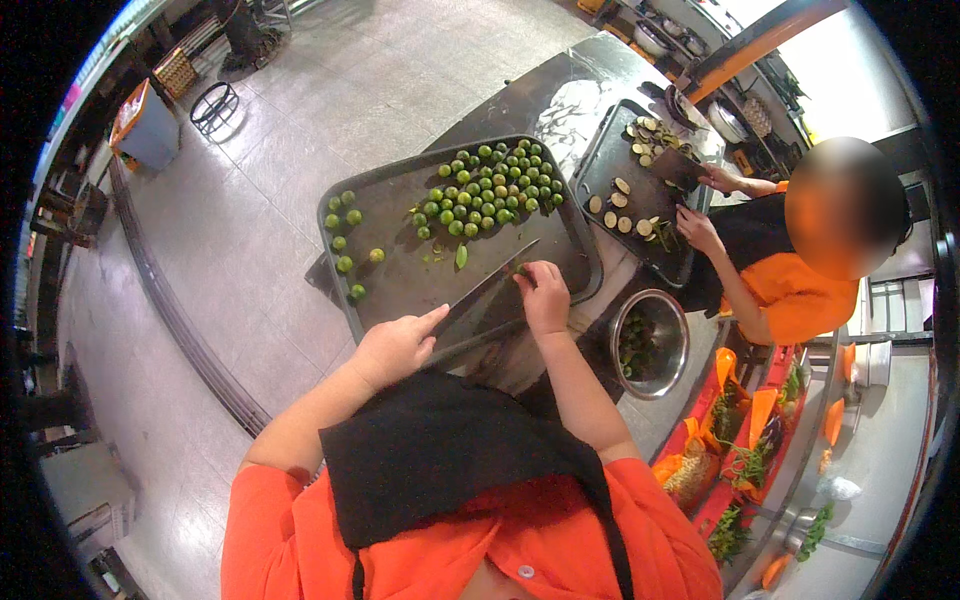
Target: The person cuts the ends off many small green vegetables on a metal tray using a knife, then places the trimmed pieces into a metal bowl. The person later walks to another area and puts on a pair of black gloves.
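Observation:
My left hand (397, 341) grips a long-bladed knife (491, 276), its index finger laid along the blade's near end. The knife points away to the right, over a dark rectangular tray (405, 289). My right hand (546, 298) pinches a small green citrus fruit (523, 271) near the blade's tip, mostly hidden by the fingers. Many small green citrus fruits (487, 193) are massed in the tray's far right part, and several more (339, 243) line its left side. A loose green leaf (461, 256) rests near the middle.
At right, a co-worker (787, 292) holds a cleaver (677, 169) over another dark tray (600, 169) with pale round vegetable slices (619, 199). A metal bowl (683, 352) holding green pieces (637, 341) stands below my tray's right corner. Red crates (709, 521) with vegetables lie at lower right.

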`<action>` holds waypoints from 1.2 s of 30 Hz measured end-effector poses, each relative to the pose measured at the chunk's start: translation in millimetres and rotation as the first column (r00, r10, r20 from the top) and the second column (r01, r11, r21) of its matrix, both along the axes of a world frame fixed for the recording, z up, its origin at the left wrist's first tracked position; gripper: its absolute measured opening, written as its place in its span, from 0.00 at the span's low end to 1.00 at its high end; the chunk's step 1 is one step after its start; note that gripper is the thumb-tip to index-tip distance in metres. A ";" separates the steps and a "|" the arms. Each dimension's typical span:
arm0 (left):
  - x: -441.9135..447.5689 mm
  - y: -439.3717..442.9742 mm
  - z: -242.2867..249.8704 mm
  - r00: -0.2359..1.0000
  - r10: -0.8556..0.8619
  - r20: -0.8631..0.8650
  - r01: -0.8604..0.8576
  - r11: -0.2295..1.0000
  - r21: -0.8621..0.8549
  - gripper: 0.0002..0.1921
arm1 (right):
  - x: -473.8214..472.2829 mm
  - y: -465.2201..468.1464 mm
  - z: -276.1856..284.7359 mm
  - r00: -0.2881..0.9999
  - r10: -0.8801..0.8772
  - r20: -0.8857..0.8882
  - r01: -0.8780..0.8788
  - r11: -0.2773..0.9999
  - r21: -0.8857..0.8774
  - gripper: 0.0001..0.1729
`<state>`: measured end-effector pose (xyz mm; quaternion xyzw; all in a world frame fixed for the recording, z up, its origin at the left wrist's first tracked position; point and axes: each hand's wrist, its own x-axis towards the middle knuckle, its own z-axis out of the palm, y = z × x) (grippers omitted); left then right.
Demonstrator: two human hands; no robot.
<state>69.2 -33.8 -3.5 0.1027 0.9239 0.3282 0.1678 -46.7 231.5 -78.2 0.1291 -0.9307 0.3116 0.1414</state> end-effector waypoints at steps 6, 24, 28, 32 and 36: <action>-1.4 1.2 -2.1 1.000 -0.025 -0.016 0.025 1.000 0.000 0.29 | -1.6 1.5 -2.1 1.000 -0.028 0.007 0.028 1.000 0.009 0.14; -23.1 12.1 -8.3 0.999 -0.032 -0.036 0.034 0.998 0.057 0.29 | -3.6 2.3 1.3 0.999 -0.036 0.017 0.036 0.999 0.004 0.12; -20.6 11.8 -7.8 0.999 -0.026 -0.044 0.028 0.999 0.047 0.30 | -5.3 2.5 -2.8 1.000 -0.023 -0.017 0.023 1.000 0.006 0.13; -20.2 10.6 -4.9 0.999 -0.036 -0.035 0.037 0.999 0.015 0.30 | -4.2 2.4 -1.2 1.000 -0.021 -0.019 0.022 0.999 0.042 0.13; -19.2 10.5 -11.6 0.997 -0.043 -0.068 0.046 0.998 0.041 0.29 | -3.5 1.7 -1.3 0.999 -0.022 -0.044 0.024 0.999 0.037 0.13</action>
